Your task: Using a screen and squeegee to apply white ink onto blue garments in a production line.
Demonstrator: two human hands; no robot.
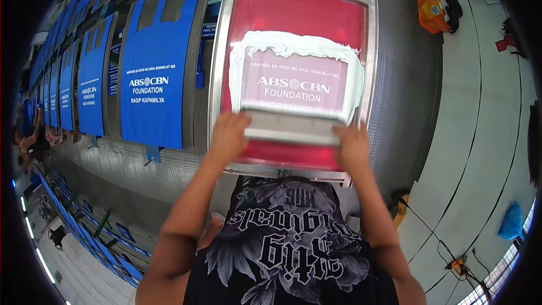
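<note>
Both hands grip a wide, pale screen-printing squeegee (292,126) by its two ends. My left hand (228,135) is closed round its left end and my right hand (353,146) round its right end. The squeegee lies across the lower part of a silk screen with a silver metal frame (371,56) and red mesh (299,5). Thick white ink (299,43) borders a paler stencil area (293,73) with white lettering and a round emblem. The squeegee hides the area's lower edge. What lies under the screen shows only faintly.
Left of the screen, blue printed fabric panels (152,79) lie on flat boards in a long row. An orange bag (432,12) and a blue plastic bag (511,220) rest on the right, with cables (435,231) across the pale floor. Another person (25,141) is at far left.
</note>
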